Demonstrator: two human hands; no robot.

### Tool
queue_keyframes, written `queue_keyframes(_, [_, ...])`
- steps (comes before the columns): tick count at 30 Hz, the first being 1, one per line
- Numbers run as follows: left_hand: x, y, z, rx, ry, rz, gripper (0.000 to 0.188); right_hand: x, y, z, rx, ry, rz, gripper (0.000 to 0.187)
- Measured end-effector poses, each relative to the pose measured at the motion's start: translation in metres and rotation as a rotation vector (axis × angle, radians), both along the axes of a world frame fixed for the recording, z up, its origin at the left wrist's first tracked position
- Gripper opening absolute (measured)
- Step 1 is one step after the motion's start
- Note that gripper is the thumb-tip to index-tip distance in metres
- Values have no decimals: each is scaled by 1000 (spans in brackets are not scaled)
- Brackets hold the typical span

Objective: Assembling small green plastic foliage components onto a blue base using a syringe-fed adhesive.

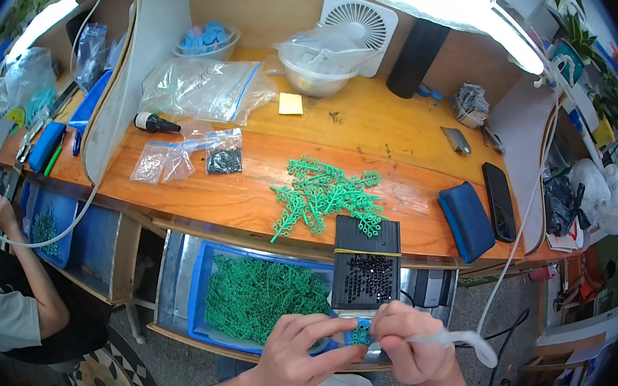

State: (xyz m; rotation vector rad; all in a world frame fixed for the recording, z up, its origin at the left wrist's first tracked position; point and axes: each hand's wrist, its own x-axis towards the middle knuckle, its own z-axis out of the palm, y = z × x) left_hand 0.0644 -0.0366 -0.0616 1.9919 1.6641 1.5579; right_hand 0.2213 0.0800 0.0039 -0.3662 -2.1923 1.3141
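My left hand (306,353) is closed, pinching a small blue piece (353,334) that has green ring-like bits on it. Close against its right side is my right hand (414,339), closed in a pinch around a pale, translucent tube-like tool (442,338); its tip is hidden by my fingers. Just beyond both hands, a black tray (366,241) with a yellow rubber band across it carries many tiny black beads (366,280). Left of that, a blue bin (198,297) in the pulled-out drawer holds a heap of green branching pieces (263,294).
More green ring-tipped branches (324,191) lie on the wooden bench (411,176). A blue pouch (466,221) and a black phone (499,201) are at the right. Behind are zip bags (202,88), a dark bottle (156,123) and a bowl (316,77). Another person (17,295) sits at the left.
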Motion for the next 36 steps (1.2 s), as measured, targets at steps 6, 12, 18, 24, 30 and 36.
queue_keyframes(6, [1,-3,0,-18,-6,10,25,-19,8,-4,194,66,-157,16])
queue_keyframes(12, [2,0,0,-8,-17,14,25,-21,10,3,239,-67,-167,11])
queue_keyframes(18, [1,-2,-2,-4,-8,17,24,-10,2,-3,133,0,-135,20])
queue_keyframes(24, [1,0,-3,6,-23,5,24,-12,-6,5,110,0,-63,22])
queue_keyframes(30, [0,0,-2,6,-41,6,24,-16,-6,7,142,-62,-42,12])
queue_keyframes(36, [-1,0,-1,2,-29,6,23,-17,-6,12,173,-122,2,7])
